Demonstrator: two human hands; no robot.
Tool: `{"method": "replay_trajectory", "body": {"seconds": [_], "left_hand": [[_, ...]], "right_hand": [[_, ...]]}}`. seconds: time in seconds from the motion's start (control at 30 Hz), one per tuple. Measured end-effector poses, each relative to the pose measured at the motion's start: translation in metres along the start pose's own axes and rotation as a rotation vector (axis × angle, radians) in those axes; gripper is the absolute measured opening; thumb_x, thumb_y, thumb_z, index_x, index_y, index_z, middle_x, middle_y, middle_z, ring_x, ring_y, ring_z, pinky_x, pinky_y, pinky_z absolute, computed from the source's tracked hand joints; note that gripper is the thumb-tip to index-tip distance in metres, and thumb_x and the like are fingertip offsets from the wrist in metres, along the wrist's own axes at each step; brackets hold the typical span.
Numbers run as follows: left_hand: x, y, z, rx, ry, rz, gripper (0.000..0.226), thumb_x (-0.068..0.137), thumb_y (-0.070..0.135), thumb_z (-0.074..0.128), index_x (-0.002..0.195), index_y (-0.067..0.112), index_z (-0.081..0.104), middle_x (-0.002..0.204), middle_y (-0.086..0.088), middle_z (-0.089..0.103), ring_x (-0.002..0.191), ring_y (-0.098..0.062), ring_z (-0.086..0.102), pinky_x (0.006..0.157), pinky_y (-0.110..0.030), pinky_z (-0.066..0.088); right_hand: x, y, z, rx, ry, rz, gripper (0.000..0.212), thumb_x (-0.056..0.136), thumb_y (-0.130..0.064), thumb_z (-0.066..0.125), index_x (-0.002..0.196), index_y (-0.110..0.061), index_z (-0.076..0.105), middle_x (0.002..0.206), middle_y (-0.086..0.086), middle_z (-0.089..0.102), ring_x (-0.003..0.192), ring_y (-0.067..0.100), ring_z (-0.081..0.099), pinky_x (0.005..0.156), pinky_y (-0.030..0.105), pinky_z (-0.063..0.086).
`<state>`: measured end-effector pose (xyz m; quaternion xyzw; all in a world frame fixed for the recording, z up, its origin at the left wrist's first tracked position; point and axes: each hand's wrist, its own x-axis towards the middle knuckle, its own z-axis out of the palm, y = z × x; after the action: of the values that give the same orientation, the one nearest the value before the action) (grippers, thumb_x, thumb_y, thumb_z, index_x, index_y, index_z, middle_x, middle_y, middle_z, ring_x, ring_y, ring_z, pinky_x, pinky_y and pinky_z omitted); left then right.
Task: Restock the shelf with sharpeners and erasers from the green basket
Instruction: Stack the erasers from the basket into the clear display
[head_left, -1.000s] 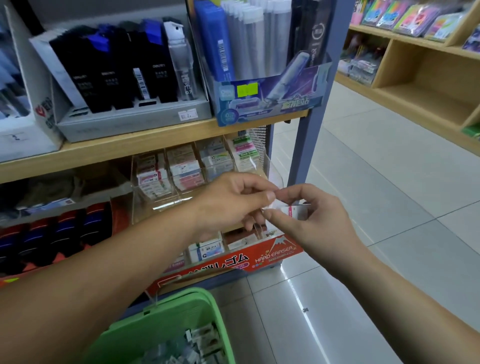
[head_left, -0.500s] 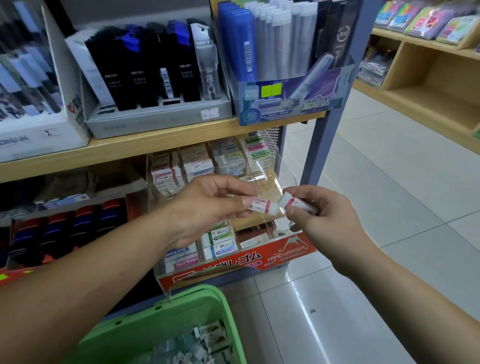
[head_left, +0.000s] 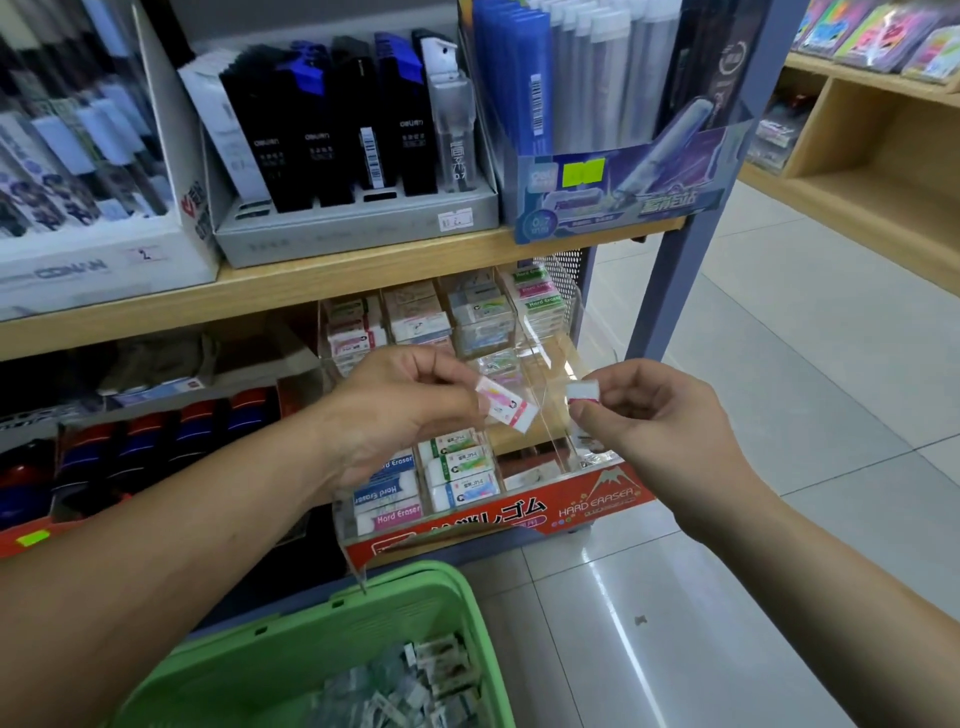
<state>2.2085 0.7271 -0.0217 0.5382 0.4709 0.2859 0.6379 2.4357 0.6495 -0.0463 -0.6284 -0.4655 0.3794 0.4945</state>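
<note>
Midway, it seems: at frame centre the left hand (head_left: 400, 410) pinches one eraser (head_left: 506, 408), the right hand (head_left: 654, 421) another (head_left: 583, 391), before the acrylic organiser (head_left: 550, 364); the green basket (head_left: 311, 639), lower frame, holds many more.

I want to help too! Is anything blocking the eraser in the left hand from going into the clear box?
Nothing visible does. The left hand pinches the eraser right in front of the clear box, whose slots look open on top.
</note>
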Motion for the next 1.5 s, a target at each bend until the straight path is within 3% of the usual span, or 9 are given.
{"method": "replay_trajectory", "body": {"seconds": [0.13, 0.27, 0.43, 0.6, 0.83, 1.0, 1.2, 1.37, 1.5], "left_hand": [[-0.004, 0.005, -0.009, 0.109, 0.024, -0.005, 0.016, 0.100, 0.008, 0.063, 0.115, 0.014, 0.067, 0.107, -0.012, 0.076, 0.099, -0.033, 0.076, 0.086, -0.046, 0.063], [-0.014, 0.002, -0.020, 0.550, 0.012, 0.102, 0.028, 0.101, 0.022, 0.065, 0.125, 0.035, 0.062, 0.105, 0.004, 0.067, 0.076, -0.018, 0.076, 0.053, -0.026, 0.055], [-0.002, -0.015, -0.019, 0.879, 0.125, 0.194, 0.032, 0.086, 0.039, 0.082, 0.112, 0.039, 0.065, 0.091, 0.014, 0.069, 0.094, -0.003, 0.067, 0.079, -0.023, 0.052], [0.001, -0.032, -0.014, 1.023, 0.117, 0.387, 0.003, 0.094, 0.021, 0.074, 0.096, 0.022, 0.074, 0.096, 0.010, 0.061, 0.087, -0.005, 0.057, 0.074, -0.022, 0.045], [-0.001, -0.042, -0.020, 1.153, 0.127, 0.492, 0.017, 0.095, 0.013, 0.068, 0.105, 0.019, 0.080, 0.097, 0.005, 0.060, 0.092, -0.015, 0.060, 0.079, -0.040, 0.055], [-0.011, -0.032, -0.015, 0.759, 0.149, 0.393, 0.024, 0.094, 0.006, 0.069, 0.115, 0.015, 0.074, 0.098, 0.007, 0.066, 0.081, 0.000, 0.061, 0.069, -0.011, 0.049], [-0.030, -0.022, -0.015, 0.314, 0.071, 0.211, 0.019, 0.086, 0.008, 0.082, 0.102, 0.009, 0.073, 0.094, -0.011, 0.076, 0.075, -0.019, 0.073, 0.068, -0.031, 0.062], [-0.040, -0.024, -0.026, 0.004, -0.032, 0.090, 0.029, 0.077, 0.006, 0.083, 0.101, -0.001, 0.069, 0.102, -0.020, 0.077, 0.099, -0.036, 0.075, 0.087, -0.042, 0.063], [-0.042, -0.027, -0.031, 0.166, 0.113, 0.187, 0.034, 0.065, 0.004, 0.092, 0.092, 0.008, 0.072, 0.096, -0.012, 0.078, 0.093, -0.028, 0.076, 0.086, -0.044, 0.063]], "right_hand": [[0.001, -0.001, 0.008, -0.014, -0.055, -0.005, 0.011, 0.091, -0.020, 0.079, 0.096, -0.015, 0.070, 0.084, -0.001, 0.079, 0.076, 0.018, 0.078, 0.068, 0.032, 0.062], [0.002, -0.002, 0.019, -0.034, -0.101, -0.016, 0.010, 0.090, -0.018, 0.080, 0.093, -0.018, 0.070, 0.083, -0.003, 0.079, 0.076, 0.018, 0.078, 0.066, 0.031, 0.062], [0.005, -0.006, 0.031, 0.010, -0.124, -0.021, 0.008, 0.089, -0.010, 0.080, 0.092, -0.013, 0.073, 0.083, 0.004, 0.078, 0.075, 0.021, 0.077, 0.061, 0.028, 0.058], [0.006, -0.011, 0.035, 0.219, -0.161, 0.155, 0.009, 0.096, -0.005, 0.070, 0.104, -0.003, 0.074, 0.093, 0.014, 0.080, 0.082, 0.031, 0.079, 0.067, 0.040, 0.066], [0.008, -0.012, 0.036, 0.217, -0.171, 0.209, 0.012, 0.094, -0.008, 0.073, 0.103, -0.001, 0.074, 0.091, 0.014, 0.080, 0.082, 0.032, 0.079, 0.069, 0.042, 0.066], [0.004, -0.012, 0.041, 0.188, -0.184, 0.193, 0.012, 0.091, -0.006, 0.077, 0.100, -0.002, 0.071, 0.085, 0.016, 0.079, 0.078, 0.032, 0.079, 0.074, 0.042, 0.066], [0.004, -0.012, 0.051, 0.319, -0.324, 0.140, 0.017, 0.090, 0.004, 0.073, 0.106, 0.004, 0.068, 0.098, 0.023, 0.076, 0.089, 0.036, 0.078, 0.077, 0.039, 0.065], [0.005, -0.014, 0.051, 0.245, -0.420, 0.051, 0.021, 0.089, -0.008, 0.073, 0.110, -0.008, 0.075, 0.091, 0.011, 0.075, 0.081, 0.029, 0.073, 0.075, 0.042, 0.064], [0.006, -0.019, 0.051, 0.345, -0.509, 0.145, 0.036, 0.084, -0.019, 0.070, 0.118, -0.006, 0.074, 0.102, 0.022, 0.075, 0.088, 0.036, 0.073, 0.078, 0.045, 0.063]]}}
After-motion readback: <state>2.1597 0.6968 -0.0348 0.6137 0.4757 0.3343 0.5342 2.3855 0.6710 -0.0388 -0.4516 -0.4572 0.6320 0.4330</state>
